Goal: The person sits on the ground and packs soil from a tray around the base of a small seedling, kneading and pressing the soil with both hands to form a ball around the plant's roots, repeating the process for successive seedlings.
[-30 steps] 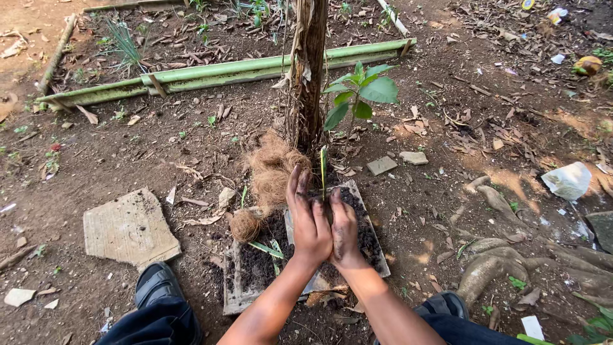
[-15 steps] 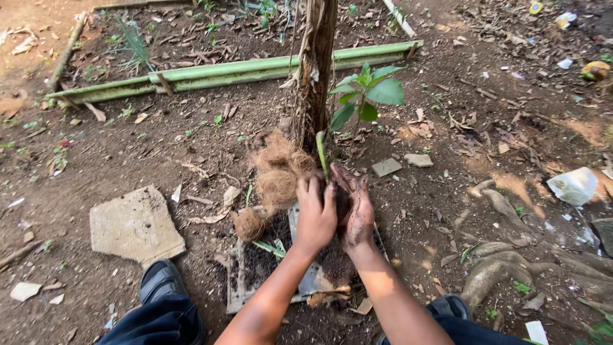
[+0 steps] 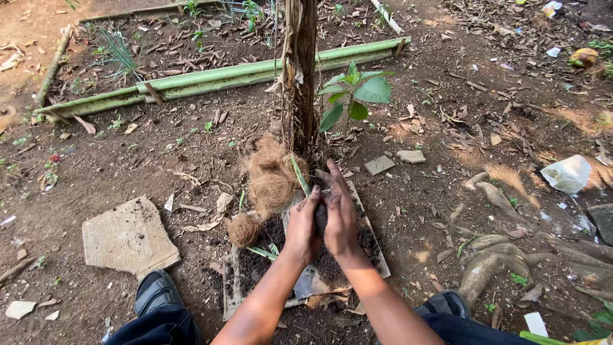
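Fingers of left hand (image 3: 302, 229) and right hand (image 3: 340, 220) cupped tight around dark crumbly soil clump (image 3: 320, 216); shaggy brown coconut fibre (image 3: 271, 185) beside.

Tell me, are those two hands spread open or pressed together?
Pressed together: the left hand and right hand cup a dark lump of soil between them, with a green shoot rising above.

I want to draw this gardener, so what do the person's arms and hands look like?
Both arms are bare past the elbows: no sleeves, gloves, watch or rings show. The left hand and right hand are smeared with dark soil, most thickly on the fingers. Lower down, dark trousers and dark strapped sandals show at the picture's bottom edge.
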The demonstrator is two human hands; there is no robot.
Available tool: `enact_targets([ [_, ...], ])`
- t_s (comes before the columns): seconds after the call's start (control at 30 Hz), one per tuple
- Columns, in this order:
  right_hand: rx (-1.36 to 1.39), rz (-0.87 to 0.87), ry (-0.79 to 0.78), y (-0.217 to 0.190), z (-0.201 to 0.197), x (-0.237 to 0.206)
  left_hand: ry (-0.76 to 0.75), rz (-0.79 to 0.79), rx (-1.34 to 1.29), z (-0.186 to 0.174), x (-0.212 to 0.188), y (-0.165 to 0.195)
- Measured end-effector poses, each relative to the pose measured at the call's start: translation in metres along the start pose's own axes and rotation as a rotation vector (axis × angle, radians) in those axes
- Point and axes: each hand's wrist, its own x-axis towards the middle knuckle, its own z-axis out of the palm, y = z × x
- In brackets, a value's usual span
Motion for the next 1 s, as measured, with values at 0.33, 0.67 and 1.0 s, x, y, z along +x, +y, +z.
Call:
enact_targets([
  [0.33, -0.494, -0.079, 0.140, -0.014, 0.013, -0.009, -0.037, -0.079, 0.212, -0.020, -0.006, -0.011],
  [0.67, 0.367, 0.517, 0.181, 0.008, 0.006, 0.001, 0.072, 0.154, 0.721, 0.010, -0.020, 0.004],
  [1.0, 0.992, 0.802, -0.015, 0.017, 0.014, -0.016, 0.121, 0.803, 0.946, 0.034, -0.044, 0.019],
])
